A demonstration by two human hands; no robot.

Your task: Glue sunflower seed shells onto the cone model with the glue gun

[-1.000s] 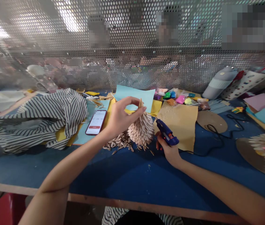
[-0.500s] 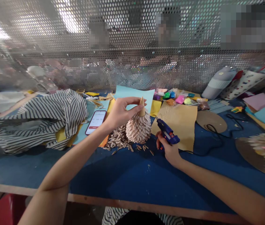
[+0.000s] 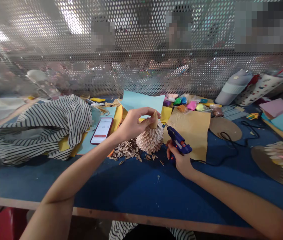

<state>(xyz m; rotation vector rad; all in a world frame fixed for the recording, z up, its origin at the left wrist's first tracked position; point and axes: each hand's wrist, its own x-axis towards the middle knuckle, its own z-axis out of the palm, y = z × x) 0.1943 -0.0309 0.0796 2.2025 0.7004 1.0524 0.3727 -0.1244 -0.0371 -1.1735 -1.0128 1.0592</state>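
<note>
**Seed-covered cone held above bench; bare tip remaining**

The left hand (image 3: 133,126) is pinching the tan card cone (image 3: 150,140) near its top, just above the blue workbench (image 3: 56,180) and beside a pile of loose sunflower seeds (image 3: 125,150). Overlapping seeds are covering the cone from its base to near the top, leaving only the tip (image 3: 154,120) bare. The right hand (image 3: 181,160) is gripping a blue hot glue gun (image 3: 178,140). The cone's far side is hidden, and any fresh glue is too small to make out.
</note>
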